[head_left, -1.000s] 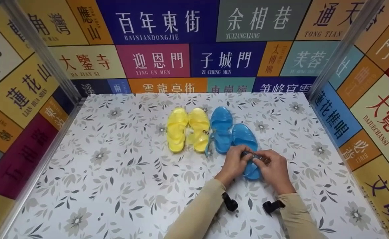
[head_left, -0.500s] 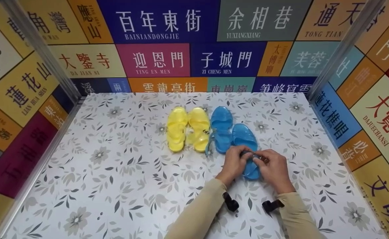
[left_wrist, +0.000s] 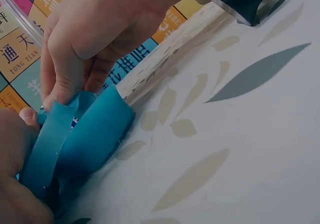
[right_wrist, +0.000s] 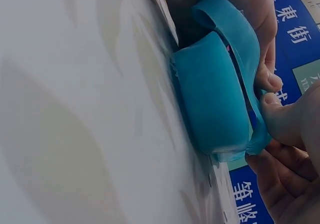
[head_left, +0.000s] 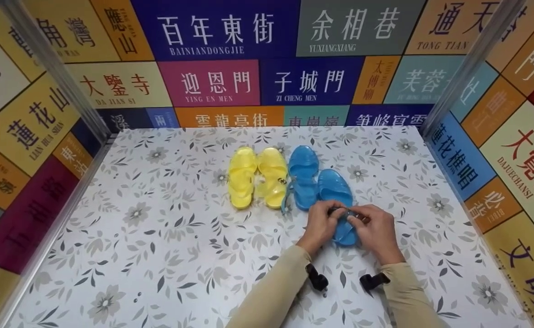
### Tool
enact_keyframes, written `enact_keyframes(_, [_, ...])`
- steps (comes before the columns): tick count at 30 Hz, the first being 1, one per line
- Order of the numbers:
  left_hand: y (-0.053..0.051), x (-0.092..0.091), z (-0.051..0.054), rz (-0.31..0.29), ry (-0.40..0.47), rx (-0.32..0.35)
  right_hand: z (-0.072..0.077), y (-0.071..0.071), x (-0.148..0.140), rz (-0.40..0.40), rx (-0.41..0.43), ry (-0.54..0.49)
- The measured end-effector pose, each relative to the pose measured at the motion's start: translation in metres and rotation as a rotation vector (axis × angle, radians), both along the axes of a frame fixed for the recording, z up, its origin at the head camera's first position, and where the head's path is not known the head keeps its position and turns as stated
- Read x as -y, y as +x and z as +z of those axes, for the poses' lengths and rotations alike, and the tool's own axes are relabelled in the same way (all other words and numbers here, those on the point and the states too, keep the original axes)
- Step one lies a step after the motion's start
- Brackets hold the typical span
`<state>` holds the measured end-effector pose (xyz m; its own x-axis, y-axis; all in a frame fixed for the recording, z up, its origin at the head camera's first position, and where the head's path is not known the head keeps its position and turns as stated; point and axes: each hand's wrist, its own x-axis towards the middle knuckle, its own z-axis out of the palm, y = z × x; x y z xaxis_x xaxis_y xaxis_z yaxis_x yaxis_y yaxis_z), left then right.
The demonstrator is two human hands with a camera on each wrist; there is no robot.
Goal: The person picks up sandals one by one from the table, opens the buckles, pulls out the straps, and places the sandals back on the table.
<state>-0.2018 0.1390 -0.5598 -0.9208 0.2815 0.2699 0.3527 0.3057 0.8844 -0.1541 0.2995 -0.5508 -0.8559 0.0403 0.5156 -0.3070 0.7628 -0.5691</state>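
In the head view, my left hand [head_left: 320, 224] and right hand [head_left: 377, 228] meet over the nearer blue sandal [head_left: 335, 184], which lies angled with its toe pointing away. Fingers of both hands pinch its ankle strap [right_wrist: 242, 44], which arches above the heel in the right wrist view. The left wrist view has my left hand [left_wrist: 17, 174] by the strap at the lower left and my right hand [left_wrist: 95, 29] gripping it from above. My fingers partly cover the fastening. Beside it lies the other blue sandal [head_left: 304, 166], its strap hanging out on the left.
Two yellow sandals [head_left: 242, 177] stand side by side, left of the blue pair. Beneath everything is a white floral tabletop [head_left: 166, 273]. Colourful sign-printed walls [head_left: 217, 82] enclose the back and both sides. Black wrist cameras [head_left: 316, 278] sit at both cuffs.
Both hands stay at the strap of the nearer blue sandal. Only slight finger movement shows; the sandals keep their places.
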Motion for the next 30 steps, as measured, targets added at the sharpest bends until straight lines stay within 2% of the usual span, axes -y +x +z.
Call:
enact_keyframes(6, [0.002, -0.001, 0.0, 0.01, 0.005, 0.005, 0.003, 0.0, -0.001, 0.006, 0.066, -0.008])
enact_keyframes(11, [0.002, -0.002, 0.002, -0.007, 0.02, 0.016, 0.011, -0.002, -0.002, 0.034, 0.106, 0.039])
enact_keyframes(15, [0.002, -0.003, 0.001, -0.016, 0.024, 0.017, 0.014, -0.003, -0.001, 0.022, 0.09, 0.058])
enact_keyframes(22, [0.0, -0.004, 0.002, 0.003, 0.009, -0.021, 0.011, -0.003, 0.001, -0.043, -0.003, 0.036])
enact_keyframes(30, [0.001, -0.001, 0.001, 0.042, 0.06, 0.071, 0.008, 0.0, 0.0, -0.079, 0.01, -0.03])
